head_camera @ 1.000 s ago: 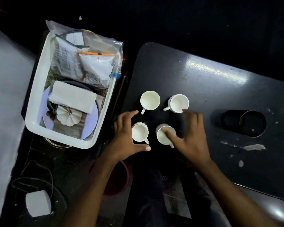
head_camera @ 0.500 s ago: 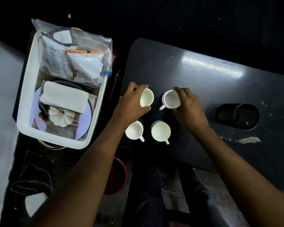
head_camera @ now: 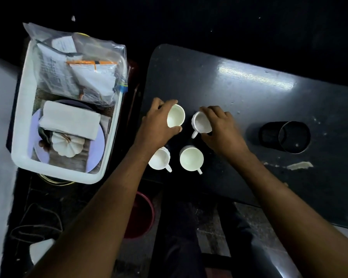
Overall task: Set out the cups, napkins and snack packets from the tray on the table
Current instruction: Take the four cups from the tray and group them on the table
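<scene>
Four white cups stand in a square on the dark worktop [head_camera: 249, 101]. The left hand [head_camera: 157, 125] has its grip closed around the far-left cup [head_camera: 176, 118]; the right hand [head_camera: 221, 129] grips the far-right cup [head_camera: 201, 123], handle pointing to 7 o'clock. The two near cups [head_camera: 159, 159] [head_camera: 191, 159] stand free at 6 o'clock of the held pair. At 9 o'clock sits the white tray [head_camera: 22, 109] — inside it, the bag of snack packets [head_camera: 78, 73], folded napkins [head_camera: 68, 121] and a small white pumpkin [head_camera: 66, 145].
</scene>
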